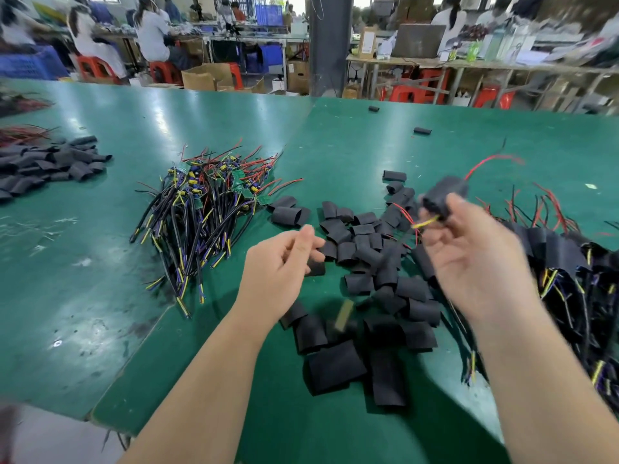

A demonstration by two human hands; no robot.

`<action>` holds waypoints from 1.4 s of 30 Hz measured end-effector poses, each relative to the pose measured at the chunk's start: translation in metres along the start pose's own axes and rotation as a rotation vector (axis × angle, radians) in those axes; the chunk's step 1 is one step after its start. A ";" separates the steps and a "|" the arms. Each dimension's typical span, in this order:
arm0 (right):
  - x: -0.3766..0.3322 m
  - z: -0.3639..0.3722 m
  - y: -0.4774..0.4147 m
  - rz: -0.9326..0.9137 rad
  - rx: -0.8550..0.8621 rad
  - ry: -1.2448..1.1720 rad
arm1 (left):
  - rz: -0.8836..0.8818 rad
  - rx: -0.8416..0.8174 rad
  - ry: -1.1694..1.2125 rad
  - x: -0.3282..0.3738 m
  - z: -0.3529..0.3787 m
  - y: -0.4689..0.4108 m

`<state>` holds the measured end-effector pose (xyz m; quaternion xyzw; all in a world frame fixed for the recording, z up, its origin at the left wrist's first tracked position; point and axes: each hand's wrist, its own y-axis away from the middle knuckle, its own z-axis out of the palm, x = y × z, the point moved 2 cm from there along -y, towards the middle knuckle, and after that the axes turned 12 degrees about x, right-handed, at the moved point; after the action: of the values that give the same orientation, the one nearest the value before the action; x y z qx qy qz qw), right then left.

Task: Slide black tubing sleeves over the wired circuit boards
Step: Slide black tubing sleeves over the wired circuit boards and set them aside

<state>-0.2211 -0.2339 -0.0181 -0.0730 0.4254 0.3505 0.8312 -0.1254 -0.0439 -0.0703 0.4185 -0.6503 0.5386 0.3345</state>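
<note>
The right hand point(469, 259) is smeared by motion. Its thumb and fingers pinch a sleeved board point(443, 194) in the air above the loose sleeves point(368, 259). The board itself is hidden inside the black tubing, and only a red wire point(487, 162) at the far end and a yellow wire point(425, 223) at the near end stick out.

The left hand point(278, 262) hangs just beside it, its fingers curled with the thumb close to the index tip. A sleeve edge point(316, 267) shows under the fingers, and I cannot tell whether the hand holds it or it lies on the table point(83, 262).

A small tan blur point(343, 314) over the near sleeves is too smeared to make out.

Bare boards point(207, 209) with their wires lie heaped to the left of the sleeves. The green boards are partly buried under cables.

A done pile point(569, 262) at the right is cut off by the frame edge. A second sleeve heap point(50, 165) at the far left is also cut off.

Two stray sleeves point(422, 130) lie well apart farther back.

A carton point(367, 41) on a rear bench bears a white label, too blurred to read.
</note>
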 end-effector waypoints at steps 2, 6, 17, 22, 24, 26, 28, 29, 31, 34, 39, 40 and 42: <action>-0.024 -0.011 -0.007 -0.176 0.068 0.097 | -0.010 0.076 -0.096 -0.006 -0.004 -0.004; -0.047 -0.037 -0.022 -0.632 0.303 0.926 | 0.049 0.235 -0.518 -0.018 -0.021 -0.020; -0.020 -0.025 -0.014 -0.814 0.284 1.347 | -0.018 0.113 -1.268 -0.049 -0.039 -0.085; -0.010 -0.019 -0.007 -0.919 0.184 1.263 | -0.057 0.273 -1.017 -0.039 -0.049 -0.088; -0.008 -0.015 0.000 -0.970 0.131 1.167 | 0.012 0.394 -0.963 -0.030 -0.053 -0.081; -0.004 -0.010 0.006 -0.941 0.053 1.083 | 0.083 0.483 -0.779 -0.019 -0.055 -0.072; 0.004 -0.005 0.010 -0.776 -0.059 1.028 | 0.154 0.475 -0.582 -0.003 -0.054 -0.063; 0.011 -0.003 0.011 -0.630 -0.140 0.971 | 0.188 0.434 -0.513 0.006 -0.051 -0.057; 0.027 0.002 0.016 -0.276 -0.317 0.746 | 0.251 0.309 -0.436 0.022 -0.045 -0.046; 0.042 0.007 0.019 -0.058 -0.436 0.452 | 0.279 0.080 -0.415 0.034 -0.035 -0.035; 0.033 0.004 0.010 -0.261 -0.332 0.349 | 0.243 -0.270 -0.495 0.028 -0.023 -0.029; 0.034 0.004 0.010 -0.267 -0.332 0.344 | 0.253 -0.319 -0.506 0.026 -0.019 -0.027; 0.037 0.003 0.009 -0.286 -0.300 0.362 | 0.268 -0.418 -0.523 0.023 -0.009 -0.023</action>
<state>-0.2104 -0.2068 -0.0430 -0.3159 0.4959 0.2699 0.7625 -0.1147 -0.0408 -0.0391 0.3758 -0.8591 0.3078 0.1612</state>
